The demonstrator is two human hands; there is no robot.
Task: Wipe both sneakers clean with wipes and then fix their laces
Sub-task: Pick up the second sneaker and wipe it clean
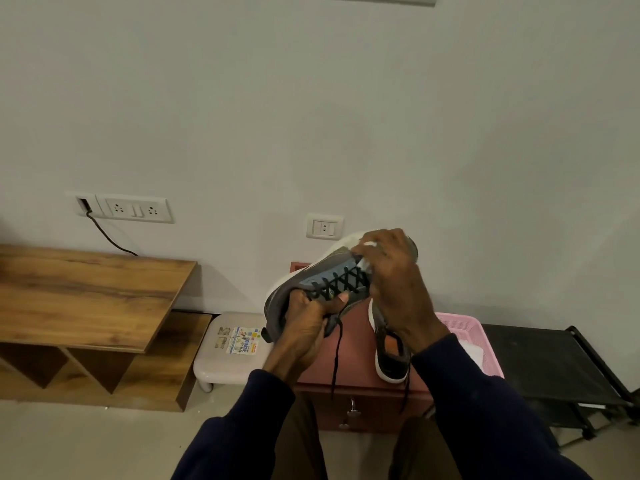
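Your left hand is gripping a sneaker by its heel above a cabinet, while your right hand is pinching a wipe against its toe. Wiping is seemingly underway; the second sneaker is lying on the cabinet, and laces are hanging loose.

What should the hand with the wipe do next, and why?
Probably slide the wipe along the toe toward the white sole. The right hand pinches it against the toe end of the raised sneaker, which the left hand grips at the heel end, so wiping seems unfinished.
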